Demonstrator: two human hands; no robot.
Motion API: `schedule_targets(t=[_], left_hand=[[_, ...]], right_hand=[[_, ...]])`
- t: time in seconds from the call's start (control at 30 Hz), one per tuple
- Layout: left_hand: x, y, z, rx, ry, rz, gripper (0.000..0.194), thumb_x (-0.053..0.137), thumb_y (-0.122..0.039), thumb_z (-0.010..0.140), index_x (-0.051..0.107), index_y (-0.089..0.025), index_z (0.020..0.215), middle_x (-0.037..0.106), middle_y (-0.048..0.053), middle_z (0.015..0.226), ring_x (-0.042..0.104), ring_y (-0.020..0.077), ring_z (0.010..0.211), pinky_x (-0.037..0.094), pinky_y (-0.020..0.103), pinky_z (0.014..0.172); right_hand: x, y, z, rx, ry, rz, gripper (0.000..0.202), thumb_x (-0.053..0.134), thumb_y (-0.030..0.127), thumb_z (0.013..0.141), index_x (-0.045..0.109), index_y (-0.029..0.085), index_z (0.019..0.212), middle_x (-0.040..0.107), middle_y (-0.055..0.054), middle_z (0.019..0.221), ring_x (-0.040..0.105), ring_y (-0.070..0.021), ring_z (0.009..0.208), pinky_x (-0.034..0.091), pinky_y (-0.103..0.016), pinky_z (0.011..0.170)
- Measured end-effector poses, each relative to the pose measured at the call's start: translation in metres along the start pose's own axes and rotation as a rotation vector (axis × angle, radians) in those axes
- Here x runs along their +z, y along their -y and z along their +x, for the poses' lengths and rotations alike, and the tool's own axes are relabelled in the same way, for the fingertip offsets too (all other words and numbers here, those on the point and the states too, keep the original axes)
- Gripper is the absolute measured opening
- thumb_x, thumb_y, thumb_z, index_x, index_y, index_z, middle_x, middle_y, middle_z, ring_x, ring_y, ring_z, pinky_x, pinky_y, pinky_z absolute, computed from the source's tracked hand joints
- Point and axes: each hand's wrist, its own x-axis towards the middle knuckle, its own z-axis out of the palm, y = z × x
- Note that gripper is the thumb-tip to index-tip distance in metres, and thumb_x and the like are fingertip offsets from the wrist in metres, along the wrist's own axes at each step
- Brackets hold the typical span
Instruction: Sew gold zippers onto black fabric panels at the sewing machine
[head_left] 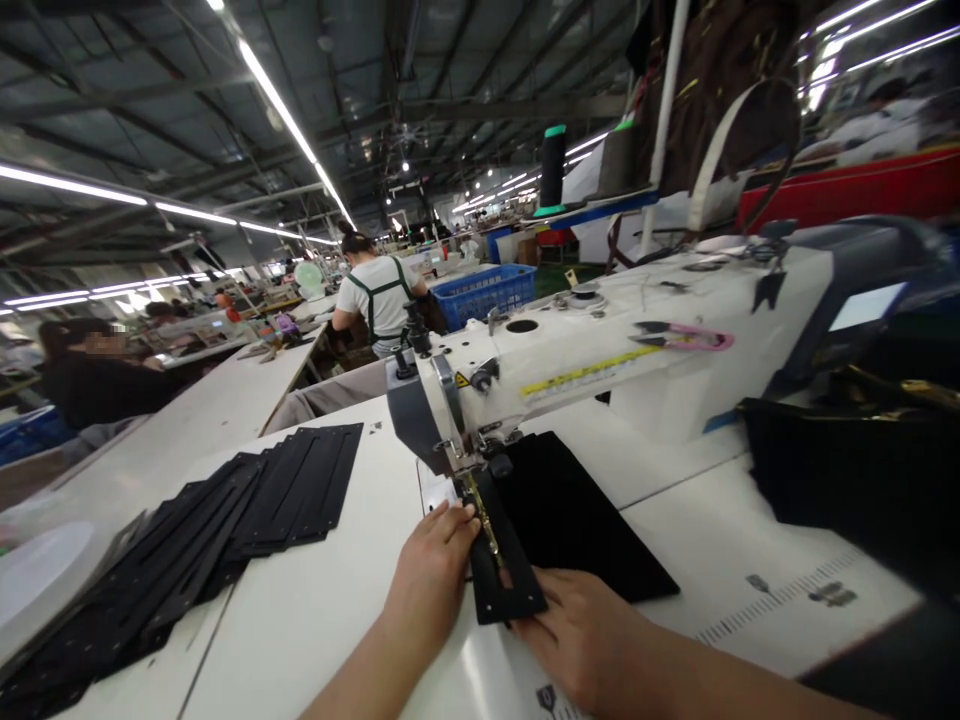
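A narrow black panel (507, 598) with a gold-toothed zipper (486, 525) in its slot runs under the presser foot of a white sewing machine (592, 350). My left hand (435, 555) has its fingers together, pressed on the panel's left edge close to the needle area. At the near right corner, my right hand (585, 625) pinches the same panel, some fingers hidden beneath it. A larger black fabric piece (577, 510) lies flat to the right, partly under the machine arm.
Slotted black panels (300, 490) lie fanned out on the left of the white table. Pink-handled thread snips (682, 337) rest on the machine arm. Black pieces with gold trim (847, 460) are heaped at right. A co-worker (375, 290) sits ahead near a blue basket (487, 295).
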Motion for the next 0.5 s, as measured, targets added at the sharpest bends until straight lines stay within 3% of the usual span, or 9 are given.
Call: schedule_targets(t=[0.2,0.37,0.5], left_hand=[[0.004,0.009,0.008,-0.051,-0.049,-0.061,0.028,0.040,-0.007,0.080,0.059,-0.018,0.097,0.061,0.008,0.091,0.061,0.0190,0.083,0.055,0.033,0.072],[0.006,0.011,0.008,-0.107,-0.022,-0.096,0.028,0.040,-0.006,0.079,0.059,-0.018,0.095,0.059,0.008,0.091,0.060,0.0192,0.083,0.054,0.032,0.072],[0.000,0.004,0.007,-0.149,-0.003,-0.137,0.028,0.039,-0.007,0.079,0.058,-0.017,0.096,0.058,0.009,0.093,0.059,0.0198,0.084,0.053,0.033,0.073]], right_hand=[[0.007,-0.010,0.010,0.041,0.006,-0.005,0.019,0.044,0.006,0.080,0.062,0.014,0.080,0.066,-0.010,0.079,0.060,-0.0198,0.079,0.050,-0.030,0.069],[0.016,-0.012,0.008,0.056,-0.001,0.007,0.019,0.044,0.008,0.083,0.062,0.014,0.080,0.065,-0.008,0.078,0.059,-0.0181,0.078,0.048,-0.029,0.069],[0.003,-0.012,0.012,0.221,-0.025,0.067,0.015,0.048,0.018,0.085,0.061,0.014,0.092,0.064,-0.006,0.087,0.056,-0.0187,0.084,0.046,-0.032,0.077]])
